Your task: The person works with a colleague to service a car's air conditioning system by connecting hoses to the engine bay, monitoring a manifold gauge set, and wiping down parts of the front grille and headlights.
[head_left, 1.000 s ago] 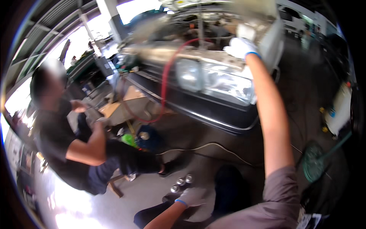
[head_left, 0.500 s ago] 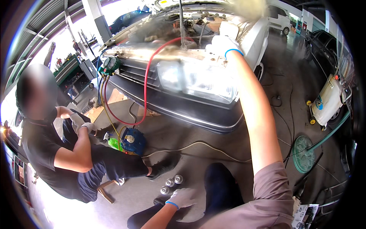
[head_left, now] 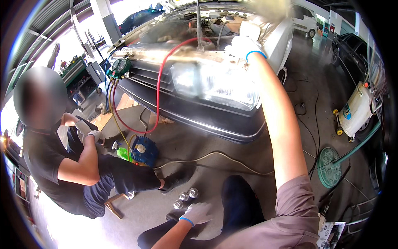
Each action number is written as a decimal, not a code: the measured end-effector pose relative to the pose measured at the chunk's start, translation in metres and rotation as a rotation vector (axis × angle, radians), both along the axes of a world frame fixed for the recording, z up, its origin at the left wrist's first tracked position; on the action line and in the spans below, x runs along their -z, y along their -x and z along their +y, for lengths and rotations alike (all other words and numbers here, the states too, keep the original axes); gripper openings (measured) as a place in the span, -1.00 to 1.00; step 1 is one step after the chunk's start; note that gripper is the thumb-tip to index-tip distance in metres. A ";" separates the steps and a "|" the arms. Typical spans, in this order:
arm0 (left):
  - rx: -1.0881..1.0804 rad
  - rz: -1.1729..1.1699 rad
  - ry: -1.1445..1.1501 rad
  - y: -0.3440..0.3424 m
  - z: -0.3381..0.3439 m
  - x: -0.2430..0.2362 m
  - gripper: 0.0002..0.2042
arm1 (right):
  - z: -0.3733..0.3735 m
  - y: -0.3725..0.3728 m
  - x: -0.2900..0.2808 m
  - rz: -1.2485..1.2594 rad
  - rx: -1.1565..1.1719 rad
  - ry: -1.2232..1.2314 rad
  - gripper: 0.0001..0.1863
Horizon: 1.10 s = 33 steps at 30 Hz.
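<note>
My right arm reaches far forward, and my right hand (head_left: 244, 47), in a white glove with a blue cuff, is at the top front edge of a white car (head_left: 273, 50), above its headlight (head_left: 213, 85). Glare washes out its fingers, so their grip is unclear. My left hand (head_left: 197, 213), gloved the same way, lies low over my leg with its fingers stretched out and holds nothing. Several small metal cans (head_left: 183, 196) stand on the floor just beyond it. A red hose (head_left: 159, 83) loops from the engine bay down past the bumper to the gauge set (head_left: 119, 69) hanging at the grille.
To the left sits a person (head_left: 62, 157) in dark clothes, gloved hands together. Near their feet are a blue pump (head_left: 144, 151) and a green spray bottle (head_left: 123, 153). A pale cable (head_left: 215, 153) crosses the floor. A fan with a green base (head_left: 330, 167) stands right.
My hands stay nearly where they were. The view has shifted slightly, and the seated person's head appears a little lower and farther left.
</note>
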<state>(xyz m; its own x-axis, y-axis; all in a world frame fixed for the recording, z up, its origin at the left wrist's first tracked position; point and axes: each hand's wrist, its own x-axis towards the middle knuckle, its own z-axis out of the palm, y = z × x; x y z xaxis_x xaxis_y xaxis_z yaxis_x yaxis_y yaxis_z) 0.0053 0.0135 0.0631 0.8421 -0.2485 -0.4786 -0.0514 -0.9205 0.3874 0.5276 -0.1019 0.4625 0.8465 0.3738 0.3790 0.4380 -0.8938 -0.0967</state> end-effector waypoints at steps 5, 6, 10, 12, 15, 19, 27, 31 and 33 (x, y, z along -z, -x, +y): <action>0.001 -0.023 0.009 0.000 0.000 0.003 -0.35 | -0.001 -0.002 -0.002 0.023 -0.012 0.031 -0.37; -0.001 -0.018 0.014 0.001 -0.001 0.002 -0.35 | -0.001 -0.002 -0.001 0.033 -0.021 0.045 -0.37; -0.023 -0.055 0.057 0.001 -0.001 -0.004 -0.38 | 0.002 -0.011 0.003 0.011 -0.047 0.087 -0.39; -0.035 -0.071 0.061 0.004 -0.002 -0.003 -0.38 | 0.002 -0.017 0.005 -0.094 -0.142 0.119 -0.38; -0.017 -0.081 0.076 0.000 -0.005 -0.003 -0.38 | -0.007 -0.051 0.010 -0.094 -0.076 0.181 -0.33; -0.061 -0.101 0.083 0.002 -0.005 -0.008 -0.41 | 0.009 -0.039 0.012 -0.127 -0.085 0.134 -0.30; -0.140 -0.320 0.142 -0.010 -0.007 -0.015 -0.58 | 0.011 -0.020 -0.007 -0.287 -0.016 0.458 -0.28; -0.120 -0.345 0.110 -0.012 -0.014 -0.028 -0.61 | 0.007 -0.024 -0.006 -0.279 -0.094 0.392 -0.26; -0.094 -0.326 0.113 -0.015 -0.018 -0.038 -0.63 | 0.005 -0.026 -0.004 -0.281 -0.108 0.403 -0.26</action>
<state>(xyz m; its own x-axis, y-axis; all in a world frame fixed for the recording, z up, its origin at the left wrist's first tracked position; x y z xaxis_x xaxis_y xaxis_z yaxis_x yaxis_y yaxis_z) 0.0203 -0.0044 0.1013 0.9677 -0.1989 -0.1549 -0.1064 -0.8793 0.4643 0.5537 -0.0969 0.4668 0.6808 0.6175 0.3939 0.4901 -0.7837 0.3816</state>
